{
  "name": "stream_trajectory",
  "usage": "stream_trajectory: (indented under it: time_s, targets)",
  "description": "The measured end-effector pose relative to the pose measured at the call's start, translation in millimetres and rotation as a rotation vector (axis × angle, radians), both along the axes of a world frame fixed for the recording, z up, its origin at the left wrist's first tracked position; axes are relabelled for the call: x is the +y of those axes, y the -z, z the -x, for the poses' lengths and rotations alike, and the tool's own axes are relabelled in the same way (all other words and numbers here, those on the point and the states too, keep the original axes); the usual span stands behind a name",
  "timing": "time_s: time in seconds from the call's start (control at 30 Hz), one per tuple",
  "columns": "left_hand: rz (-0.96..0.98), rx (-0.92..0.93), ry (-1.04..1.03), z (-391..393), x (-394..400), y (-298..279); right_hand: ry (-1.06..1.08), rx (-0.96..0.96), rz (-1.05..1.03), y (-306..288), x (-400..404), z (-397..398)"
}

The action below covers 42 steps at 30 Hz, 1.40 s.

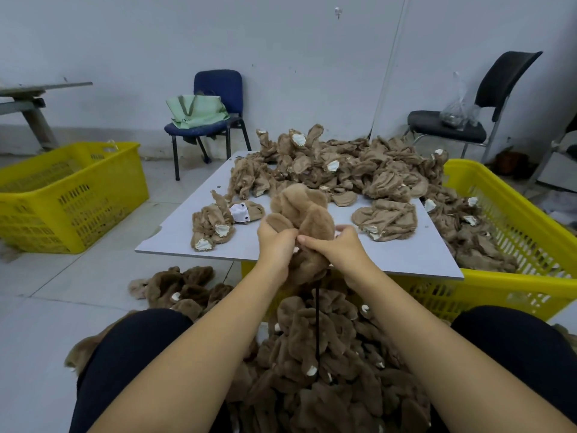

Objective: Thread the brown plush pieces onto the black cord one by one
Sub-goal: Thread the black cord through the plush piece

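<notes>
Both hands hold one brown plush piece (307,210) up over the near edge of a grey board (406,257). My left hand (276,245) grips its lower left side. My right hand (337,246) pinches the fabric at its lower middle, fingertips meeting the left hand. A black cord (317,326) hangs straight down from under the piece into a heap of threaded plush pieces (324,364) between my knees. The cord's upper end is hidden inside the held piece. Inside-out plush pieces (337,164) are piled at the board's far side.
A yellow crate (512,270) under and right of the board holds more plush pieces. Another yellow crate (62,195) stands on the floor at left. A blue chair (215,120) with a green bag and a black chair (462,120) stand by the wall. More plush (184,285) lies on the floor.
</notes>
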<state>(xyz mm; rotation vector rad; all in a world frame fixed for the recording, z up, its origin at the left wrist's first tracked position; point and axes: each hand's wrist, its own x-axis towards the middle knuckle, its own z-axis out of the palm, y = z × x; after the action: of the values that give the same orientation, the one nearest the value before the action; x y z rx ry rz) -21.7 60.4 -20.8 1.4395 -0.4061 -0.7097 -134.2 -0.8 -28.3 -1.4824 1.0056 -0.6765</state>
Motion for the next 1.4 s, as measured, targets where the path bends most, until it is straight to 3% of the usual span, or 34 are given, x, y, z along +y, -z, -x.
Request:
stream_trajectory:
  time_s: [0.07, 0.17, 0.23, 0.33, 0.5, 0.7, 0.83, 1.0, 1.17, 1.3, 1.4]
  targets:
    - [0.02, -0.433, -0.017, -10, -1, -5, -0.128, -0.045, -0.102, 1, -2, 5]
    - [0.119, -1.171, 0.051, -13, 5, -20, -0.141, -0.096, 0.075, 2, -2, 2]
    - [0.127, -1.562, 0.046, -11, 8, -26, -0.108, -0.132, 0.14, 0, -1, -2]
    - [0.104, -1.789, 0.102, -10, 10, -26, -0.067, -0.15, 0.228, -3, -4, -3]
    - [0.075, -1.801, 0.024, -21, 11, -28, -0.009, -0.221, 0.329, -12, -8, 0]
    - [-0.296, -1.461, 0.389, -18, 8, -14, -0.124, 0.006, 0.117, -1, -5, -3]
    - [-0.302, -1.35, 0.454, -17, 11, -20, -0.156, -0.052, 0.095, 3, 2, -4]
    - [-0.168, -1.144, 0.587, -21, 19, -30, -0.127, -0.157, 0.125, -1, 1, -1]
    - [-0.126, -1.168, 0.444, -23, 17, -31, -0.165, -0.191, 0.111, -11, -5, 1]
    - [-0.076, -1.173, 0.285, -23, 14, -31, -0.257, -0.234, -0.02, -16, -19, 11]
    - [0.02, -1.148, 0.22, -15, 12, -31, -0.269, -0.267, 0.047, -17, -23, 18]
